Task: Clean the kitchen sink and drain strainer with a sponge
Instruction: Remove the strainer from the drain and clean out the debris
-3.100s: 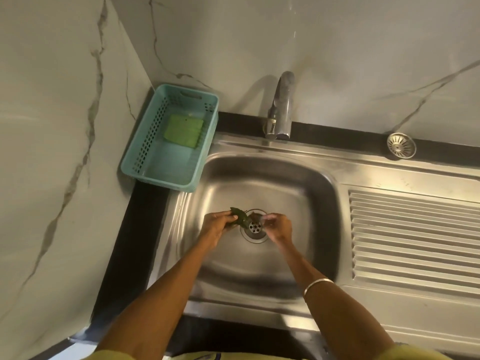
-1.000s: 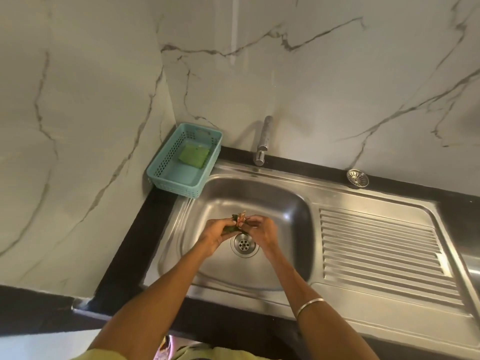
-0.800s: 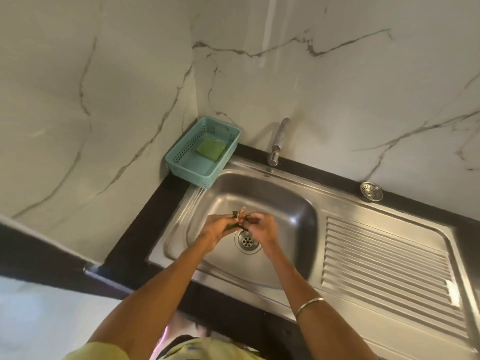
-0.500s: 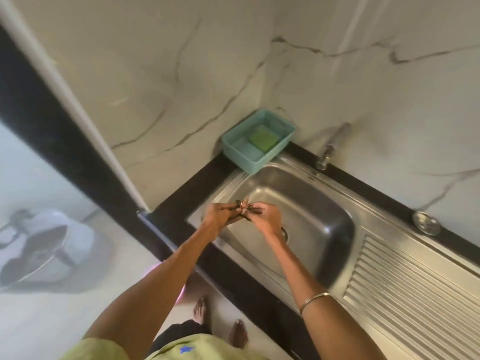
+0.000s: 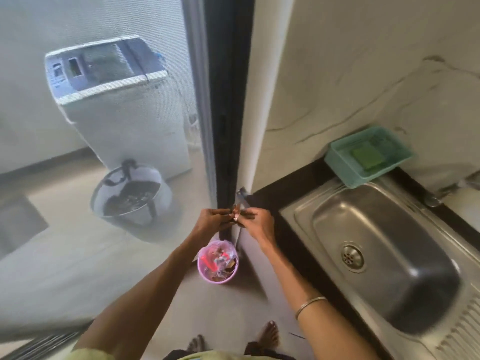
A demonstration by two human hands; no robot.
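Hands: the left hand (image 5: 211, 219) and right hand (image 5: 255, 224) are meeting fingertip to fingertip, out past the counter's left end, above the floor.
Scraps: small scraps (image 5: 235, 213) are sitting pinched between both hands.
Bin: a small bin (image 5: 218, 261) is standing on the floor just below the hands, beside the counter's (image 5: 293, 183) left end.
Sink: the sink (image 5: 384, 245) is lying in the counter to the right of the hands, its drain strainer (image 5: 352, 258) sitting in the basin's bottom.
Basket: a basket (image 5: 368, 155) is resting on the counter's far left corner, behind the sink, with a sponge (image 5: 367, 156) lying in it.
Beyond the screen door: a washing machine (image 5: 117, 100) is standing at the far left, a bucket (image 5: 130, 201) sitting in front of it.
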